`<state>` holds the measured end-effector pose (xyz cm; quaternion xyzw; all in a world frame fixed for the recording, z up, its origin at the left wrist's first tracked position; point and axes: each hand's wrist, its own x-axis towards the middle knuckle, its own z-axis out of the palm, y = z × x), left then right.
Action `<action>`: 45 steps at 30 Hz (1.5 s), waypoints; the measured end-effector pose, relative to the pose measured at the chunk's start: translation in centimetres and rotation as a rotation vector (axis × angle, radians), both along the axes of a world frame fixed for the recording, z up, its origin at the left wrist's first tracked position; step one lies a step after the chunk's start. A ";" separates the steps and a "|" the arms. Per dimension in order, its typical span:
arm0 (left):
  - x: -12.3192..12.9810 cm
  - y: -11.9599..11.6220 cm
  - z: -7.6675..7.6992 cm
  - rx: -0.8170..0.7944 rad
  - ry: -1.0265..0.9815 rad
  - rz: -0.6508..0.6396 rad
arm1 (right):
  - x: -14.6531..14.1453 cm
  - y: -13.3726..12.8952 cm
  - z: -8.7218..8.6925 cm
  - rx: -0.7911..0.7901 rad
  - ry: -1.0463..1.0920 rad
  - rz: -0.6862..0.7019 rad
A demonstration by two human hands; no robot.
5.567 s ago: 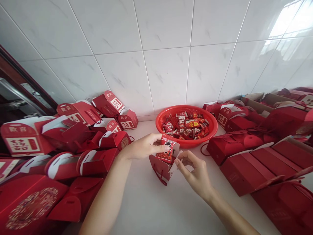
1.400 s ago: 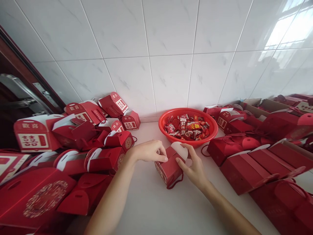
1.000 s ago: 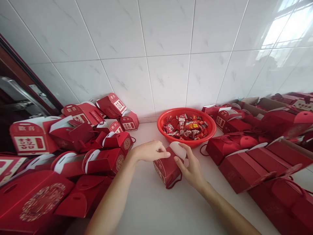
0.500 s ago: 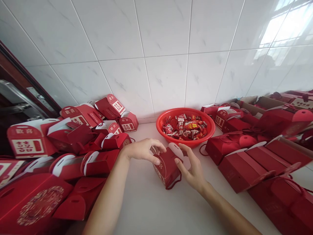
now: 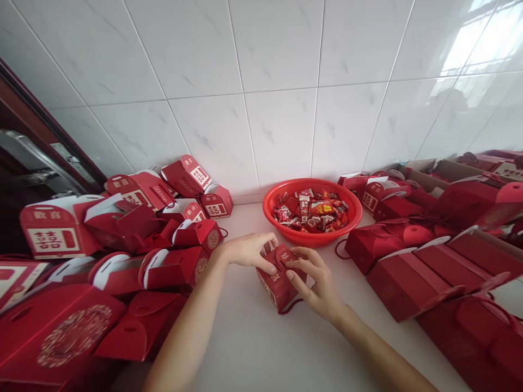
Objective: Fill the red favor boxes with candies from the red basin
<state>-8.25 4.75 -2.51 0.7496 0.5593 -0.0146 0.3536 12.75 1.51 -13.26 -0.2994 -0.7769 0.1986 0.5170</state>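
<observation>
A small red candy box with pale printed characters stands on the white surface between my hands. Its rounded top flaps are folded over each other. My left hand is curved around the box's left side, thumb on the top flap and fingers behind. From the right, my right hand presses its fingertips on the other flap, thumb close beside them. A dark red cord hangs at the box's lower right corner. Just behind the box is a red plastic basket holding wrapped candies.
Several red boxes crowd the left side, some with raised flaps. More red boxes with cords fill the right. A tiled wall rises behind the basket. A door with a metal handle is at the far left.
The box's far flap, upright with its white inside showing before, now lies folded down over the top. My right fingers moved left and down onto it. My left hand stays on the box.
</observation>
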 end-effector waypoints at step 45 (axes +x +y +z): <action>-0.9 0.9 -1.0 0.007 0.070 0.141 | 0.8 2.6 -0.9 -0.630 0.014 -0.018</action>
